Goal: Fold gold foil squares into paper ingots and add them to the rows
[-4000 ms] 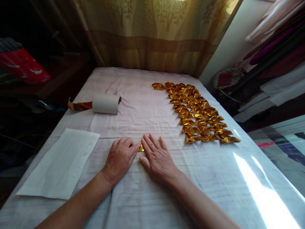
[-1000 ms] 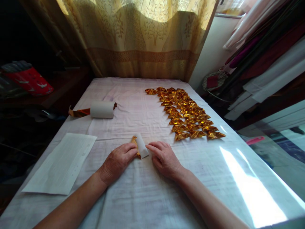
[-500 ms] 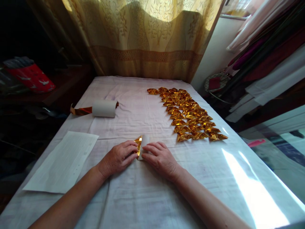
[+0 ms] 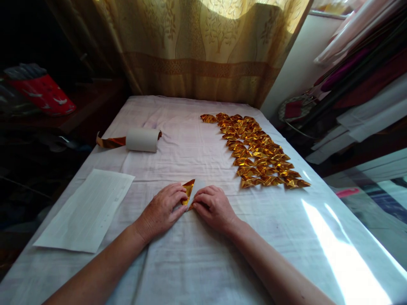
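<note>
**Both hands pinching a gold foil piece**

The left hand (image 4: 162,209) and right hand (image 4: 214,207) are meeting at a small gold foil piece (image 4: 190,190) lying on the cloth-covered table (image 4: 190,262), each grip closing narrowly on its edge. Rows of folded gold pieces (image 4: 257,150) are lying well apart to the right; a paper roll (image 4: 142,140) and white sheet (image 4: 87,209) are resting to the left.

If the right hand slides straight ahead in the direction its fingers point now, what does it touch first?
The right hand points up-left at the gold paper it already pinches with the left hand. Beyond that lies bare cloth, then probably the paper roll.
</note>
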A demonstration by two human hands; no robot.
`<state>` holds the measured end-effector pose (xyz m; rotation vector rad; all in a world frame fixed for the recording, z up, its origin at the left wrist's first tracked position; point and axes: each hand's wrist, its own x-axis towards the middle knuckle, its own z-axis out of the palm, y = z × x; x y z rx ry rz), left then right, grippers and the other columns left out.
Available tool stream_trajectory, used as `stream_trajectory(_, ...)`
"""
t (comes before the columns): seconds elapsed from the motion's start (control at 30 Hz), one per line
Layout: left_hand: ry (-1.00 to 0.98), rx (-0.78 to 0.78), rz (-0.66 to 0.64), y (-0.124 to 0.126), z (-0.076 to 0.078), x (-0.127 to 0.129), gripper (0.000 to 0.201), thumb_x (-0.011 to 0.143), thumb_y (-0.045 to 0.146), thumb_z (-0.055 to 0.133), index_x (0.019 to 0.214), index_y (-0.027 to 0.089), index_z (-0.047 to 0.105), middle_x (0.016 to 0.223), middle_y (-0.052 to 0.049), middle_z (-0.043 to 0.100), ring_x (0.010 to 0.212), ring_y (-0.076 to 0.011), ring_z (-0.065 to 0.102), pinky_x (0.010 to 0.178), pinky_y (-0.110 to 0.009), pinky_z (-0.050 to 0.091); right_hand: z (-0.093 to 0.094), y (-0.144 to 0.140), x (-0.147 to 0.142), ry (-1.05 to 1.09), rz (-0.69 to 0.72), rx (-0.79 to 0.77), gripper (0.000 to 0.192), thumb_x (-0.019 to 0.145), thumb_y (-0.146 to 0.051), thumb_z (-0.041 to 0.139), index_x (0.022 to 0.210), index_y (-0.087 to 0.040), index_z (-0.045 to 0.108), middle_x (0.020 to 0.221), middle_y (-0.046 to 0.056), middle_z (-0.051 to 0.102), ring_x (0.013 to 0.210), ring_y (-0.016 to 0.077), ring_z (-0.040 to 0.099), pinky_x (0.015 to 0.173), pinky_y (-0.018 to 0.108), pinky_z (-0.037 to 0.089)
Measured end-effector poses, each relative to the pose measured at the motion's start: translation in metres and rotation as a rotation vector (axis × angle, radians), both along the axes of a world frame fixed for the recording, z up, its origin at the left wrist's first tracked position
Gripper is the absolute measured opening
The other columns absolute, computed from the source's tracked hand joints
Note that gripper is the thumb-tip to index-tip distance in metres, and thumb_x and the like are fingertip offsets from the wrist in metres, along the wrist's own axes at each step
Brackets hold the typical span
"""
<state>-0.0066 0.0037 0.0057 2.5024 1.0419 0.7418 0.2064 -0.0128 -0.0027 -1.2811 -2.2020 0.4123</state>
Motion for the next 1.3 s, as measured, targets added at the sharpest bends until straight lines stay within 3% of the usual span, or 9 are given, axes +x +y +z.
stream_trajectory(0.37, -0.025, -0.034, 0.004, -0.001, 0.002, 0.002, 0.012, 0.094, 0.029, 0.057, 0.097, 0.021, 0.065, 0.114, -0.007, 0.068, 0.116, -0.0218, 0.059, 0.105, -0.042, 0.048, 0.000, -0.001, -0.011, -0.013, -0.105, 0.001, 0.006, 0.086, -0.023, 0.068, 0.080, -0.022, 0.069, 0.089, 0.002, 0.070, 0.087, 0.0176, 0.061, 0.079, 0.033, 0.040)
stream_trajectory(0.9, -0.035, -0.037, 0.063, -0.004, -0.001, 0.008, 0.013, 0.084, 0.023, 0.069, 0.093, 0.021, 0.061, 0.114, -0.006, 0.067, 0.120, -0.0228, 0.057, 0.109, -0.042, 0.046, -0.003, 0.006, -0.007, 0.001, -0.096, -0.039, 0.013, 0.081, -0.029, 0.075, 0.087, -0.022, 0.066, 0.093, 0.004, 0.068, 0.090, 0.0221, 0.060, 0.081, 0.036, 0.043)
stream_trajectory(1.2, -0.025, -0.074, 0.047, -0.004, -0.001, 0.006, 0.012, 0.084, 0.021, 0.069, 0.092, 0.021, 0.060, 0.115, -0.005, 0.066, 0.122, -0.0228, 0.055, 0.109, -0.042, 0.045, -0.008, 0.011, 0.006, 0.128, 0.029, -0.025, 0.009, 0.088, -0.014, 0.060, 0.086, -0.021, 0.064, 0.093, 0.005, 0.068, 0.088, 0.0193, 0.061, 0.081, 0.032, 0.047)
stream_trajectory(1.3, 0.007, -0.083, 0.025, -0.001, 0.000, 0.003, 0.015, 0.083, 0.019, 0.070, 0.093, 0.021, 0.060, 0.115, -0.005, 0.066, 0.121, -0.0232, 0.055, 0.108, -0.042, 0.045, -0.011, 0.011, 0.011, 0.145, -0.055, 0.053, 0.013, 0.090, -0.014, 0.054, 0.094, -0.021, 0.065, 0.101, 0.007, 0.069, 0.096, 0.0213, 0.061, 0.085, 0.035, 0.048)
